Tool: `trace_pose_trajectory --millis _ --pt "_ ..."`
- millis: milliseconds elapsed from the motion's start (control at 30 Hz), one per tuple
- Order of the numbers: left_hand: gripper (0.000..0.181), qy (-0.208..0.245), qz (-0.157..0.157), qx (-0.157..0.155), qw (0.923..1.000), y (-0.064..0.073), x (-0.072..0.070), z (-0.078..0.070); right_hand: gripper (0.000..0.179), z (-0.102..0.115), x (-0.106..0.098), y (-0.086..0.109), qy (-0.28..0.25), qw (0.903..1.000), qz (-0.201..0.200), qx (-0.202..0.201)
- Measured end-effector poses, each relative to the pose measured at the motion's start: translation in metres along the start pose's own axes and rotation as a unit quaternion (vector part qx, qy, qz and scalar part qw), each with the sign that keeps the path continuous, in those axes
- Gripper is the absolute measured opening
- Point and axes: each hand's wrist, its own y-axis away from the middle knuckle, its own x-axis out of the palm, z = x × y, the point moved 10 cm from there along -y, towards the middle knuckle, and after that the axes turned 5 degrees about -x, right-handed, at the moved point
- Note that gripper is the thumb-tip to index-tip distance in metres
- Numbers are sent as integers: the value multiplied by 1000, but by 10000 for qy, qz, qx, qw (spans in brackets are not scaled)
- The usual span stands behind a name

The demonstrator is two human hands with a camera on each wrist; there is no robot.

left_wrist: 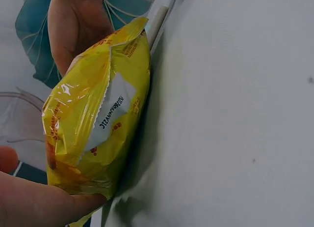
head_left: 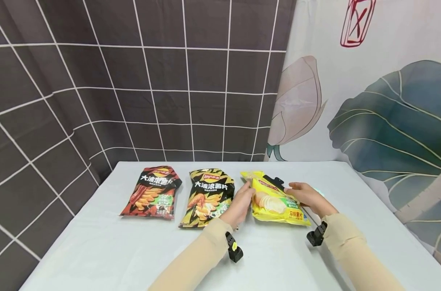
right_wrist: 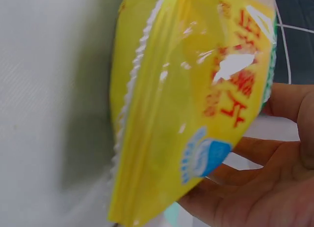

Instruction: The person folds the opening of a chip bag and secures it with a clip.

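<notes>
A yellow bag of potato chips (head_left: 273,204) lies between both hands at the right of the white table, slightly turned. My left hand (head_left: 239,205) holds its left side; in the left wrist view the thumb (left_wrist: 73,206) runs along the bag's end. My right hand (head_left: 310,199) grips the opposite side, its fingers partly hidden behind the bag (right_wrist: 171,119) in the right wrist view. Behind the yellow bag a black flat object (head_left: 277,181) shows partly, the rest of it covered.
A black-and-gold chip bag (head_left: 207,198) lies just left of my left hand. Further left is a red-and-black chip bag (head_left: 151,193). The white table (head_left: 108,246) meets a dark grid curtain (head_left: 162,105) and a leaf-print curtain (head_left: 333,89) at the back.
</notes>
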Motion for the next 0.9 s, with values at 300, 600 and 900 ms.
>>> trace_pose_trajectory --millis 300,600,900 --pt "60 -241 1 349 9991 7 -16 -18 74 24 5 4 -119 9996 -109 -219" --pt "58 -545 48 586 9968 18 -43 -37 75 45 10 5 -450 9967 -306 -607" --pt "56 -1209 -197 983 9876 32 -85 -62 71 67 15 7 -1197 9880 -614 -756"
